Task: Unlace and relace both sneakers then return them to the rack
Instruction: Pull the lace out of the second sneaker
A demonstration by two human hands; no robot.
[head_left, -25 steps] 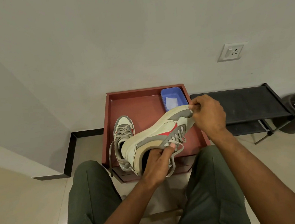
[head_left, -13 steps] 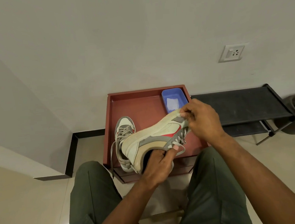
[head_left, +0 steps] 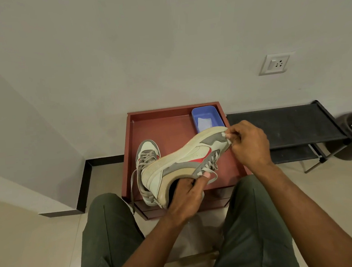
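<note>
Sneaker (head_left: 185,160) toe now higher, right hand (head_left: 248,142) pinching it.

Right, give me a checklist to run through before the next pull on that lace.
1. Left hand grips the held sneaker at its collar: ok.
2. Right hand pinches something at the toe: ok; whether it is the lace end, cannot tell.
3. Laces out of the eyelets: not ok, still threaded.
4. Second sneaker resting on the red tray: ok.
5. Black rack within view for return: ok.

Both hands: left (head_left: 185,198) curled low, right (head_left: 248,143) pinching higher.
</note>
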